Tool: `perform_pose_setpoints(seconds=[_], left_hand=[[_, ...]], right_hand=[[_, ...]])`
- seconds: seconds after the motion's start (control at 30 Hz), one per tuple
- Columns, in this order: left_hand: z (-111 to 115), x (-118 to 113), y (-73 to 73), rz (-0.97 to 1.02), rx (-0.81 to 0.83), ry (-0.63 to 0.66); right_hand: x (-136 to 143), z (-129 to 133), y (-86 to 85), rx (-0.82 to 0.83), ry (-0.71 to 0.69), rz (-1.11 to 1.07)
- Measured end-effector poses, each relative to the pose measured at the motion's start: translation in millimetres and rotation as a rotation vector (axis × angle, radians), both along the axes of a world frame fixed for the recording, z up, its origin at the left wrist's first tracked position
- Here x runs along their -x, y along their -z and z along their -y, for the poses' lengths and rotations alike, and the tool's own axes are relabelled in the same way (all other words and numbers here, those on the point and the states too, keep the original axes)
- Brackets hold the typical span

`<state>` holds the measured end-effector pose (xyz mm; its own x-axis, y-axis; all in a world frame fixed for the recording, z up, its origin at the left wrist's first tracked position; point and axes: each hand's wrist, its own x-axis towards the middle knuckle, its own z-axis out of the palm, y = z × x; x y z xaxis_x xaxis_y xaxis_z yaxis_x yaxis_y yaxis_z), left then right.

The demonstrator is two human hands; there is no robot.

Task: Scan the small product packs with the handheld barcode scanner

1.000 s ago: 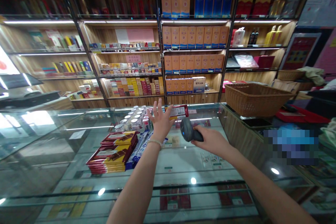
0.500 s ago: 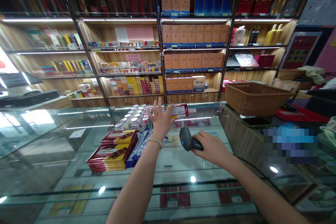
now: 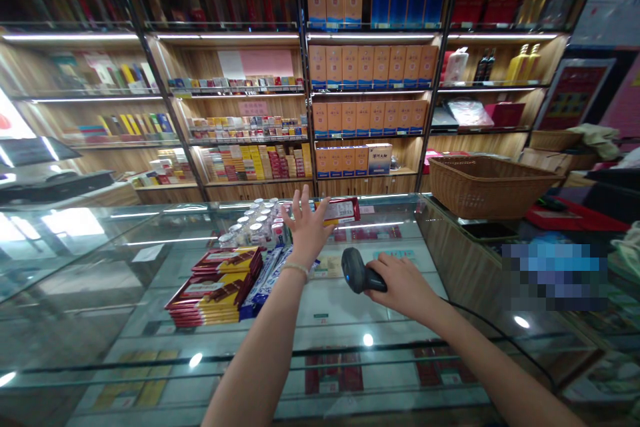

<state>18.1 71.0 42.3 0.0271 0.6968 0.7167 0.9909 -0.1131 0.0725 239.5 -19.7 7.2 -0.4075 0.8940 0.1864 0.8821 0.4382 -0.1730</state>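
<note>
My left hand [image 3: 307,230] is stretched out above the glass counter [image 3: 345,313], fingers spread and holding nothing. Just beyond its fingers lies a red and yellow package [image 3: 345,211] with a pale label. In my right hand [image 3: 403,283] is a dark handheld scanner [image 3: 356,271], its head pointing left. Stacked chocolate packs [image 3: 213,290] in red and yellow lie to the left, beside blue-and-white wrapped bars [image 3: 267,280]. Behind them stand several clear containers with white lids [image 3: 256,228], close to my left hand.
A wicker basket [image 3: 490,183] stands at the right on the side counter, near a red tray [image 3: 575,213]. The scanner's cable [image 3: 500,330] trails down to the right. Shelves with orange boxes [image 3: 370,67] line the back wall.
The scanner in my right hand has dipped slightly. My left hand has hardly moved, and the goods on the counter lie as before.
</note>
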Motion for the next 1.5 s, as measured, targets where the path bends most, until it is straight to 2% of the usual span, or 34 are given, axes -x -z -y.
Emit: perform_pose_setpoints(seconds=[0.37,0.53,0.67,0.83,0.9,1.0,1.2,1.5], left_hand=[[1.1,-0.8,-1.8,0.012,0.026,0.003],[0.8,-0.4,-1.3,0.007,0.023,0.001],[-1.1,0.5,1.9,0.001,-0.018,0.012],[-2.1,0.2,3.1,-0.013,-0.030,0.014],[-1.3,-0.4,2.0,-0.019,-0.015,0.011],[0.4,-1.6,0.2,-0.024,0.010,0.009],[3.2,-4.8,-2.1,-0.031,0.015,0.027],[9.4,-12.7,-8.3,-0.047,0.043,0.079]], right_hand=[[-0.8,-0.7,14.4,-0.034,-0.051,-0.026],[-9.2,-1.5,9.5,0.051,-0.096,-0.077],[-27.1,-24.7,-5.9,0.097,-0.074,-0.152],[-33.2,-85.8,-25.7,-0.169,0.097,-0.279],[-28.7,-108.6,-27.0,-0.229,0.163,-0.275],[-21.7,-131.5,-20.0,-0.225,0.202,-0.245],[-20.2,-143.7,-0.1,-0.266,0.170,-0.268],[-21.8,-133.8,-11.7,-0.298,0.074,-0.301]])
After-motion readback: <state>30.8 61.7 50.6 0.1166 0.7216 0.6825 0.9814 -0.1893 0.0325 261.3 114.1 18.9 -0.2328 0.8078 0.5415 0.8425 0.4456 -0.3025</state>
